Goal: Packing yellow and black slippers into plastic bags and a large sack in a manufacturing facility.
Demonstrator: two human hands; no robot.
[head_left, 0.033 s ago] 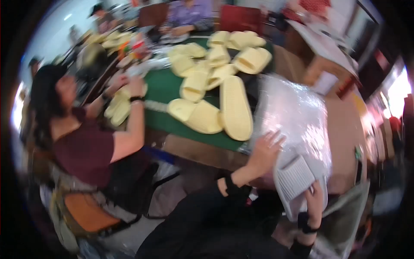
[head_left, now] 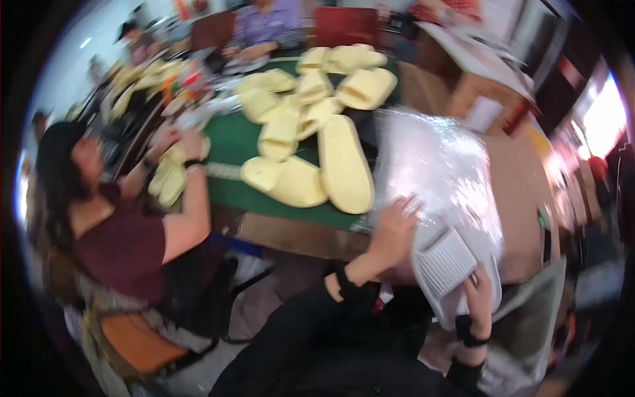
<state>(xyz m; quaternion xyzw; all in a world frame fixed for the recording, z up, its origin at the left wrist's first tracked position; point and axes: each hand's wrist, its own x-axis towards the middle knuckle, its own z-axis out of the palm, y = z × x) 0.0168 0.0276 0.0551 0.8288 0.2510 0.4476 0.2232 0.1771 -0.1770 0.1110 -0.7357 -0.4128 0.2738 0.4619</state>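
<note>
Plastic [head_left: 433, 155] lies under my spread left hand [head_left: 393, 229]; my right hand [head_left: 478, 291] clamps the grey slipper [head_left: 448, 262] by its edge. Only the view has shifted slightly, so the hold seems steady.

- Slipper, near right [head_left: 447, 262]: light grey; strap striped with parallel ridges.
- Plastic film, right [head_left: 423, 159]: clear, silvery-white glare, pinkish toward its right side.
- Slippers, mid-counter [head_left: 288, 185]: pale yellow throughout.
- Upturned sole among them [head_left: 346, 165]: same yellow, fine cross-ribbed pattern.
- Counter [head_left: 221, 196]: dark green, one broken whitish strip at left.
- Cardboard, near edge [head_left: 281, 235]: brown.
- Carton, far right [head_left: 485, 116]: brown, whitish patch.
- Near wearer's clothing [head_left: 304, 324]: black; wristband [head_left: 346, 283] likewise.
- Co-worker's shirt, left [head_left: 122, 245]: maroon, plain.
- Chair seat, near left [head_left: 142, 344]: orange.
- Chair back, far [head_left: 346, 28]: dark red.
- Far person's top [head_left: 268, 26]: light purple; pattern blurred.
</note>
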